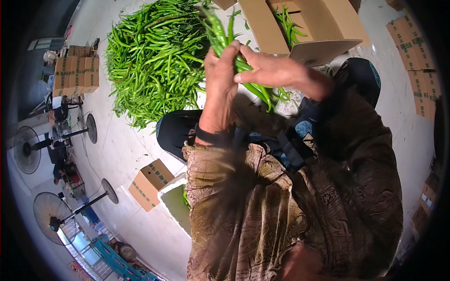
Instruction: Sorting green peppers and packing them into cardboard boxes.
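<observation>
Both my hands meet around a bunch of long green chili peppers (246,66) in front of me. My left hand (221,70) grips the bunch near its upper part, the thumb pressed across the peppers. From the right, my right hand (281,72) closes on the same bunch, its thumb beside my left wrist. The lower tips of the peppers hang over my lap. A large heap of green chili peppers (154,66) lies on the floor to the left. At the upper right an open cardboard box (327,21) holds some peppers (290,28).
A closed carton (151,182) and a white foam box (172,200) with peppers inside stand at the lower left. Pedestal fans (52,217) and stacked cartons (75,75) are farther left. More stacked cartons (411,45) stand at the right. My bent knees flank the hands.
</observation>
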{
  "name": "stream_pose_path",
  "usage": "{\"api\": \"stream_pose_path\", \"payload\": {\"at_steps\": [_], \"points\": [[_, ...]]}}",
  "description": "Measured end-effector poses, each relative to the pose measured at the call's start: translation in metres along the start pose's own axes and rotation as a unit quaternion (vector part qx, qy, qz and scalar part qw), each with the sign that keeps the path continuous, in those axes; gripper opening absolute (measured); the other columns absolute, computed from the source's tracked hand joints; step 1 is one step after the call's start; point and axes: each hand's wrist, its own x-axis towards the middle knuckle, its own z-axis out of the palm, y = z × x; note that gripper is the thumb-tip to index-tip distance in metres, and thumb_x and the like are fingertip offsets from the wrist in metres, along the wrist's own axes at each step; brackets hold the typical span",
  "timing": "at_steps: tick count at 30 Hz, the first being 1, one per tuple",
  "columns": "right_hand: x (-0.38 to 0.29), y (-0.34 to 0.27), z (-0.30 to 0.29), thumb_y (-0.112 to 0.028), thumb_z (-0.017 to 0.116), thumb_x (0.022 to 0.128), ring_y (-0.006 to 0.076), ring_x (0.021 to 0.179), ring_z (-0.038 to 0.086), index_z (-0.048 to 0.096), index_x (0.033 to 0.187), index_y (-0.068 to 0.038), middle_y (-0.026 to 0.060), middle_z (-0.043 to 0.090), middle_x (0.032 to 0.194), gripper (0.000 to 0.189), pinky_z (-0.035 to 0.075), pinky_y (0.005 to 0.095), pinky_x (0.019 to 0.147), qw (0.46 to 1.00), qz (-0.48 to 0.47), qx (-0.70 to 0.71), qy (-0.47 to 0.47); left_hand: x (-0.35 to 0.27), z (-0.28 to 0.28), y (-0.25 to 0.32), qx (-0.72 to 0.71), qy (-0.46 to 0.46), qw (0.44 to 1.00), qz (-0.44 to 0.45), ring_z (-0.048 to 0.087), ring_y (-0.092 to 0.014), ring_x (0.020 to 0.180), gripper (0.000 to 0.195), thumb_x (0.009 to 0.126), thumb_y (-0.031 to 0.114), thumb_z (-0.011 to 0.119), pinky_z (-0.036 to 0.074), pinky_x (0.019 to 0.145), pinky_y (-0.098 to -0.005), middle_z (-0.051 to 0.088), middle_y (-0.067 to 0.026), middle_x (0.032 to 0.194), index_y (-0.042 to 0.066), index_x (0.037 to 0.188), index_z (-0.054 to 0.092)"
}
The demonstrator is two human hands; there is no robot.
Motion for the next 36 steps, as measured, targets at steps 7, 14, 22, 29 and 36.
{"api": "stream_pose_path", "payload": {"at_steps": [7,14,22,29,36], "points": [[-0.009,0.002,-0.039,-0.054,0.04,0.096,0.0228,0.113,0.055,0.046,0.128,0.003,0.0155,0.06,0.114,0.065,0.044,0.0361,0.095,0.849,0.058,0.476,-0.221,0.016,-0.016,0.025,-0.266,-0.128,0.955,-0.03,0.06,-0.015,0.079,0.033,0.086,0.004,0.06,0.056,0.069,-0.0313,0.061,-0.0093,0.093,-0.003,0.117,0.051],[-0.017,0.011,-0.029,-0.041,0.043,0.098,0.0199,0.087,0.065,0.049,0.124,0.005,0.0145,0.064,0.107,0.053,0.054,0.0318,0.071,0.775,0.021,0.568,-0.275,0.017,-0.013,0.026,-0.272,-0.231,0.934,-0.01,0.059,-0.023,0.092,0.052,0.08,0.003,0.058,0.056,0.081,-0.0388,0.058,-0.0117,0.101,0.003,0.13,0.043],[-0.02,0.022,-0.019,-0.019,0.052,0.096,0.0137,0.08,0.062,0.058,0.108,0.006,0.0115,0.064,0.096,0.029,0.05,0.0261,0.065,0.845,0.057,0.512,-0.141,0.02,-0.012,0.005,-0.219,-0.201,0.954,-0.029,0.06,-0.026,0.095,0.065,0.076,-0.007,0.055,0.055,0.085,-0.0419,0.055,-0.0162,0.109,0.006,0.136,0.035],[-0.032,0.006,-0.027,-0.023,0.052,0.096,0.016,0.076,0.064,0.057,0.106,0.008,0.0112,0.064,0.089,0.033,0.052,0.0274,0.064,0.86,0.058,0.503,-0.061,0.017,0.003,0.01,-0.244,-0.189,0.949,-0.068,0.056,-0.026,0.105,0.061,0.078,-0.009,0.054,0.048,0.096,-0.0395,0.055,-0.0145,0.112,0.005,0.135,0.039],[-0.032,0.008,-0.038,-0.031,0.046,0.099,0.02,0.082,0.065,0.056,0.11,0.008,0.0137,0.066,0.094,0.041,0.054,0.03,0.07,0.819,0.021,0.569,-0.067,0.031,0.02,0.028,-0.261,-0.214,0.937,-0.094,0.06,-0.024,0.09,0.051,0.083,-0.003,0.055,0.055,0.083,-0.0395,0.058,-0.014,0.103,0.004,0.132,0.04]]}}
